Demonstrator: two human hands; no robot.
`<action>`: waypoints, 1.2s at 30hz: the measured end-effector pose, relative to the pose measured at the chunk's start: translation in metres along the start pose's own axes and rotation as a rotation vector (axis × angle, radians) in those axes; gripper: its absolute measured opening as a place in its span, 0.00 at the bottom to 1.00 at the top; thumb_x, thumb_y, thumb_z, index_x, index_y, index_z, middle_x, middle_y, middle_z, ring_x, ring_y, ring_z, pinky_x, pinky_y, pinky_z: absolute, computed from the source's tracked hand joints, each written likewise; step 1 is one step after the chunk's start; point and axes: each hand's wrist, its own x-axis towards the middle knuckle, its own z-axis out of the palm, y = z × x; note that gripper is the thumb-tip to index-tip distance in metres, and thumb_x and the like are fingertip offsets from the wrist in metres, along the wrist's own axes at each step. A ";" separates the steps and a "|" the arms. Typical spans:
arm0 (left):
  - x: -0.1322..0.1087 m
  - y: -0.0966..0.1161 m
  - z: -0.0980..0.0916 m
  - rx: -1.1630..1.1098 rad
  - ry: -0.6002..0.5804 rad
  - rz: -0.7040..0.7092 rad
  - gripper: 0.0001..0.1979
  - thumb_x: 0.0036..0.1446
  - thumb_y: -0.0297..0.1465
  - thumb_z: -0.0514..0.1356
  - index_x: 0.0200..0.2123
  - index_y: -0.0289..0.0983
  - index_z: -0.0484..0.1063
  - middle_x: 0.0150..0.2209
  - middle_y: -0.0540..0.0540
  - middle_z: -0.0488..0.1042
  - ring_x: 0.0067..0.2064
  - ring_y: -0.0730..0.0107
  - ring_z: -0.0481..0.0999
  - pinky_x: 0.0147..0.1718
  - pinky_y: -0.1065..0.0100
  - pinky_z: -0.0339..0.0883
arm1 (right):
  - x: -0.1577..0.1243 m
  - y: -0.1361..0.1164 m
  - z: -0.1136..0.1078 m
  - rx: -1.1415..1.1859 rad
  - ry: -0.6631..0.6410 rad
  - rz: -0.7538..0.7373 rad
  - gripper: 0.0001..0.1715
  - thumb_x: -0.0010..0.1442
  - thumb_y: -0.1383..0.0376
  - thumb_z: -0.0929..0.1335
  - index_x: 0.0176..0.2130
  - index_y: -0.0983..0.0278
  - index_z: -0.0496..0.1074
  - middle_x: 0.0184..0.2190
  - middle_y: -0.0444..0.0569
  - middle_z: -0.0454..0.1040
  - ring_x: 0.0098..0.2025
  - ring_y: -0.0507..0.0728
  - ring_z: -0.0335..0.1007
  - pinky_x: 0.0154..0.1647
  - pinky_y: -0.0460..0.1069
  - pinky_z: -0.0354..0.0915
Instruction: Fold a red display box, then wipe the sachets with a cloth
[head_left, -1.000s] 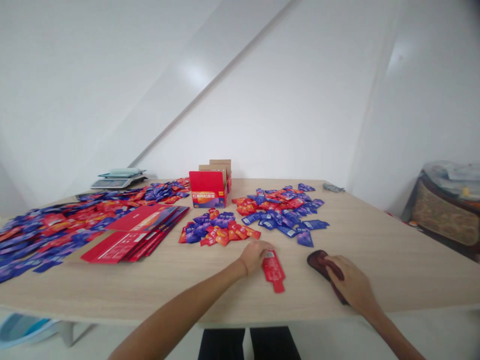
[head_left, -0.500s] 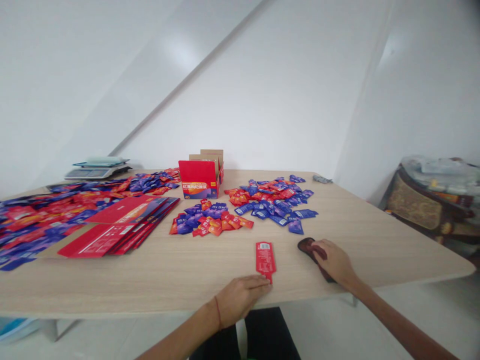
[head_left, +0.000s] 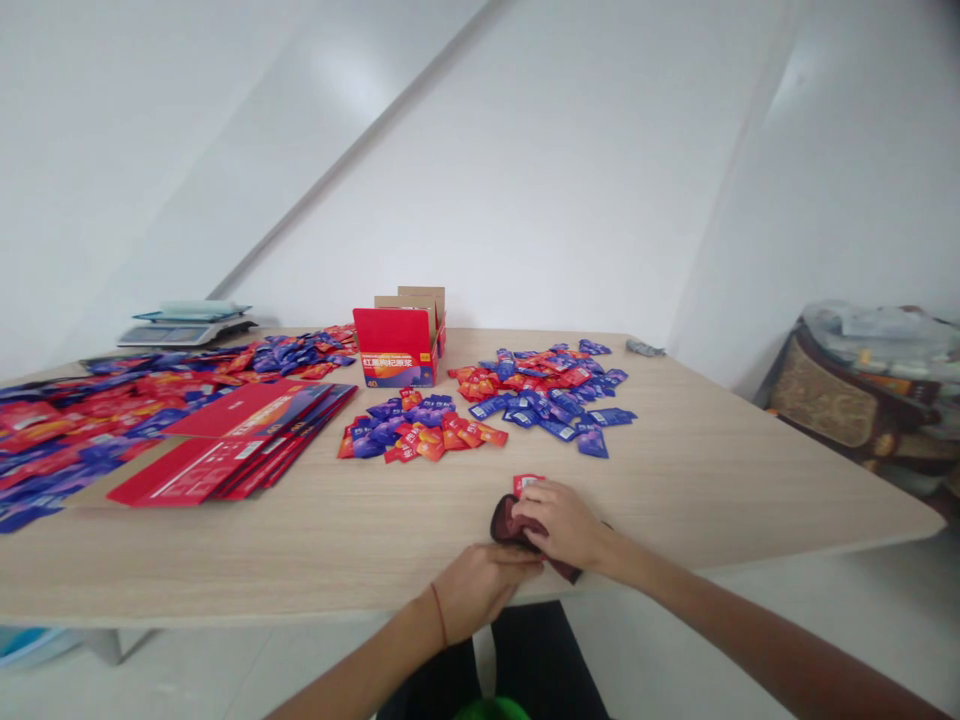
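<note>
A red sachet (head_left: pixel 527 484) lies flat near the table's front edge, mostly covered by my right hand and a dark maroon flat thing (head_left: pixel 504 520) with a rounded end. My right hand (head_left: pixel 562 525) is closed on this maroon thing over the sachet; its exact kind I cannot make out. Close beside it, my left hand (head_left: pixel 480 585) rests at the sachet's lower end with its fingers stretched out flat. The left fingertips touch the maroon thing's near side, and the sachet's narrow neck is hidden there.
Ahead lie piles of purple and red-orange sachets (head_left: pixel 427 425) and blue and red sachets (head_left: pixel 555 390). Red boxes (head_left: pixel 397 355) stand behind them. Flattened cartons (head_left: pixel 225 450) and a large sachet heap (head_left: pixel 112 410) cover the left, with a scale (head_left: pixel 184 328) behind.
My right hand has moved left with the maroon thing, from the bare table onto the red sachet. My left hand has stayed nearly in place.
</note>
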 end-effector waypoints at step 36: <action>0.000 0.001 0.001 0.031 0.023 0.041 0.21 0.70 0.23 0.51 0.60 0.32 0.75 0.61 0.39 0.75 0.65 0.64 0.73 0.69 0.63 0.59 | 0.005 0.027 0.018 -0.073 -0.023 0.009 0.10 0.60 0.70 0.71 0.42 0.59 0.77 0.43 0.48 0.78 0.48 0.59 0.70 0.51 0.53 0.63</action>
